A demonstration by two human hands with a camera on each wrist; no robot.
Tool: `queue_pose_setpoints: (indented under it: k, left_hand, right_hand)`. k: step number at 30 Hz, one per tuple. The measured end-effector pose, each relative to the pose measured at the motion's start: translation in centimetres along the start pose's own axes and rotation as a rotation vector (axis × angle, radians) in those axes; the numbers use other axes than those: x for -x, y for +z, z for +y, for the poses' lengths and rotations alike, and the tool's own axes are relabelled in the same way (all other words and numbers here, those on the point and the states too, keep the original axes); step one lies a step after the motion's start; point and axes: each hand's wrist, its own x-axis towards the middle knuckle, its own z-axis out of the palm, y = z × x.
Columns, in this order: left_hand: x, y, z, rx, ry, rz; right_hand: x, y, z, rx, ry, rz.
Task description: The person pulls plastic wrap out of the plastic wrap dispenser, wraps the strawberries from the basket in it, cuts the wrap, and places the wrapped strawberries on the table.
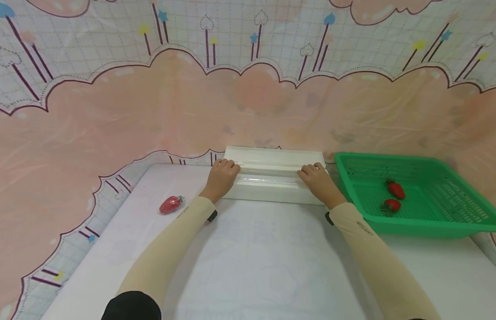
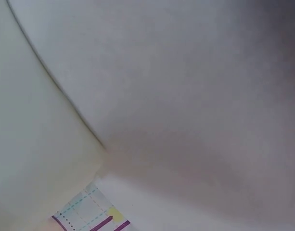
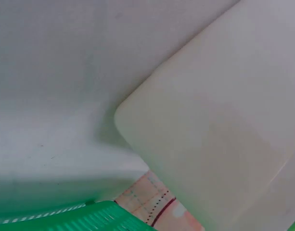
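A long white cling film dispenser (image 1: 272,193) lies across the far part of the white table, its lid (image 1: 273,155) tilted up at the back. A shiny clear strip shows along its middle. My left hand (image 1: 223,175) grips its left end with curled fingers, and my right hand (image 1: 317,180) holds the right end the same way. Both thumbs are mostly hidden. The wrist views show only the dispenser's smooth white side (image 2: 36,120) and rounded corner (image 3: 200,110), without the fingers. Left of the left hand lies a strawberry (image 1: 170,205) with a glossy clear wrap.
A green plastic basket (image 1: 416,226) stands on the right, close beside the dispenser and right forearm. Inside it are two strawberries (image 1: 397,190). The white table (image 1: 268,266) spreads out in front, and a patterned pink cloth (image 1: 252,111) hangs behind it.
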Motion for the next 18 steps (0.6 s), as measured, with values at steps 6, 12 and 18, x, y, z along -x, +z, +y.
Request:
queue_pose_setpoints:
  k: [6,12,18]
  left_hand:
    - [-0.12,-0.44,0.03,0.000,0.004,-0.001]
    - [-0.17,-0.61,0.03,-0.008,0.011,-0.005]
    - [-0.10,-0.85,-0.01,-0.006,0.012,-0.019]
  right_hand:
    - [0.13,-0.44,-0.09,-0.014,0.211,-0.205]
    - [0.11,-0.37,0.06,0.031,0.297,-0.063]
    - [0.29,-0.08,-0.20,-0.049,0.329,0.024]
